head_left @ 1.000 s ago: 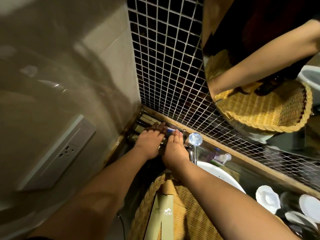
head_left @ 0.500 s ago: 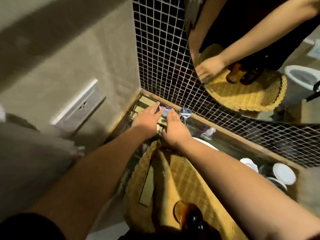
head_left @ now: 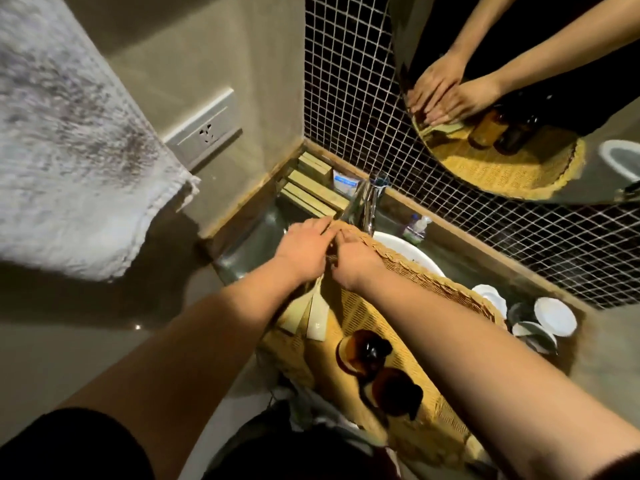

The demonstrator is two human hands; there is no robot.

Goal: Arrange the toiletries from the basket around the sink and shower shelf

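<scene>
Head view: wicker basket [head_left: 408, 271] sits over the white sink [head_left: 410, 251], holding two amber bottles [head_left: 367, 351] and long pale boxes [head_left: 317, 317]. Left hand [head_left: 304, 249] and right hand [head_left: 356, 259] meet at the basket's far rim, fingers curled down close together; what they grip I cannot tell. More boxes [head_left: 313, 192] lie stacked in the counter corner behind the tap [head_left: 369, 202].

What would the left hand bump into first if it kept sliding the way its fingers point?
Probably the faucet. The left hand points up and right across the basket rim, and the faucet's base stands just beyond its fingertips, though depth is hard to judge here.
</scene>
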